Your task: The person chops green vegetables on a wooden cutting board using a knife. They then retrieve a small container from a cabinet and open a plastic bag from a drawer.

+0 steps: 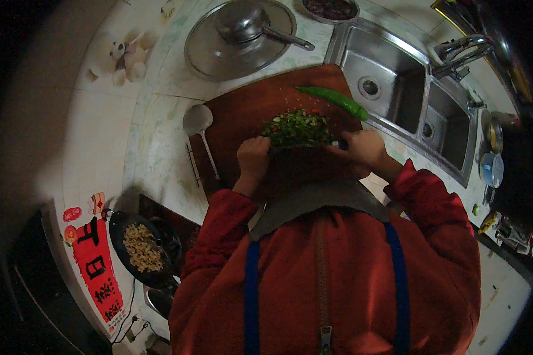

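Observation:
My right hand is closed around the dark handle of a knife. At the knife's other end, my left hand is closed on the blade's tip end; most of the blade is too dark to make out. Just beyond it lies a heap of finely chopped green peppers with a few red bits, spread between my hands on a brown wooden cutting board. One whole green chili pepper rests near the board's far right edge. A metal ladle lies along the left side, its handle pointing towards me.
Right of the board is a double steel sink with a faucet. Beyond the board, a metal pan with a handle sits on a large lid, beside a bowl. At lower left, a black wok contains browned food pieces.

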The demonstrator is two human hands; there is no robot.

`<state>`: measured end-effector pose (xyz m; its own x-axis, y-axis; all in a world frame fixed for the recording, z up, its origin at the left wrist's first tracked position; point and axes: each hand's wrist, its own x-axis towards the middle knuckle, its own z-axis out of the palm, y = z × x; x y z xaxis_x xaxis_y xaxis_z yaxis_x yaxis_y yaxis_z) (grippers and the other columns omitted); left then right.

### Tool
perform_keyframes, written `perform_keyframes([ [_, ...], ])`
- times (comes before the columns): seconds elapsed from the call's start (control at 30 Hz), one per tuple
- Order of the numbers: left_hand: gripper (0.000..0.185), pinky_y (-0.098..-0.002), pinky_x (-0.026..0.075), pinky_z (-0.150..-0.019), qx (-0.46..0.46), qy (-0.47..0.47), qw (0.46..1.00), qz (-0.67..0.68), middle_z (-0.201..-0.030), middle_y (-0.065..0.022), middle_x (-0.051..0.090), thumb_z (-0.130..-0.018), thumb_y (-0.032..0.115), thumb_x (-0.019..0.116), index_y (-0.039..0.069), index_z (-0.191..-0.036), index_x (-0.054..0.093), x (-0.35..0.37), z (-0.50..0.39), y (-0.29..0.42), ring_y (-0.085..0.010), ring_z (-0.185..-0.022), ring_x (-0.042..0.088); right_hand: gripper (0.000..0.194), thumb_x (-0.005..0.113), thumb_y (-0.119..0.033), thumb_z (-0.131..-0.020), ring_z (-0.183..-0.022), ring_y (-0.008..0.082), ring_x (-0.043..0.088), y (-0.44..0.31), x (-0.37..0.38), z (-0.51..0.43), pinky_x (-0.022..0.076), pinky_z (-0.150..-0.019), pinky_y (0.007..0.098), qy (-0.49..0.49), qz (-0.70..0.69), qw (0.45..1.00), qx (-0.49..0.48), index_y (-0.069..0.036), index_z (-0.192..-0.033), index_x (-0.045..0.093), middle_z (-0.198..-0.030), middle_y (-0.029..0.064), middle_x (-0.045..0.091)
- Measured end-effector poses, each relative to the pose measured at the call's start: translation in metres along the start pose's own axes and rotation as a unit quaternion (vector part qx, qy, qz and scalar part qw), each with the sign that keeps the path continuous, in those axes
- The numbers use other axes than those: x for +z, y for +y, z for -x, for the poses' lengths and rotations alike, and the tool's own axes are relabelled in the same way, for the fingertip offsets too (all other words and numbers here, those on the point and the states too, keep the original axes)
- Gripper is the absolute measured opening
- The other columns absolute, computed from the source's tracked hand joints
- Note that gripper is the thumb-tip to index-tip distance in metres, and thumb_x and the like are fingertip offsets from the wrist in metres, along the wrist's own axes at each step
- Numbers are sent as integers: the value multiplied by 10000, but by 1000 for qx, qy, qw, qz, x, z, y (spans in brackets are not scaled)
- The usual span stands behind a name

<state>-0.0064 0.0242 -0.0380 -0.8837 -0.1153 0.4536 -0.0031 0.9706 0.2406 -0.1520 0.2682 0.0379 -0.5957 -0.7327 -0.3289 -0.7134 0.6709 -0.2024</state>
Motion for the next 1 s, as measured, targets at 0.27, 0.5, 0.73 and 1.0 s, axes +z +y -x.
perform_keyframes([
  [0.27, 96, -351, 429, -544, 8, -2, 1000, 11, -629, -46, 501, -662, 54, 559, 111, -651, 484, 0, 0, -2, -230, -603, 539, 603, 435, -653, -797, -545, 311, 616, -2, -3, 0, 494, -500, 435, -40, -13, 999, 10, -86, -813, 638, -625, 156, 620],
  [0.5, 88, -344, 444, -520, -1, -21, 1000, -4, -627, -59, 531, -686, 42, 588, 97, -657, 526, 2, 3, 0, -240, -588, 557, 541, 520, -626, -760, -496, 297, 588, 12, 20, -3, 462, -459, 410, 15, -19, 1000, -6, -95, -707, 603, -563, 130, 588],
  [0.73, 49, -377, 432, -510, 17, 4, 999, -35, -626, -87, 517, -699, 41, 544, 83, -682, 525, -2, 2, 17, -263, -589, 547, 462, 640, -560, -696, -462, 281, 560, 25, 47, 1, 428, -424, 397, 286, -11, 951, -115, -101, -678, 593, -562, 105, 575],
  [1.0, 226, -380, 408, -504, 2, 10, 1000, -11, -646, -94, 511, -784, 259, 608, 83, -677, 514, -19, -4, -2, -285, -597, 532, 567, 527, -616, -763, -499, 303, 589, 2, 12, 0, 471, -460, 404, 148, -6, 987, -68, -61, -751, 639, -570, 147, 586],
])
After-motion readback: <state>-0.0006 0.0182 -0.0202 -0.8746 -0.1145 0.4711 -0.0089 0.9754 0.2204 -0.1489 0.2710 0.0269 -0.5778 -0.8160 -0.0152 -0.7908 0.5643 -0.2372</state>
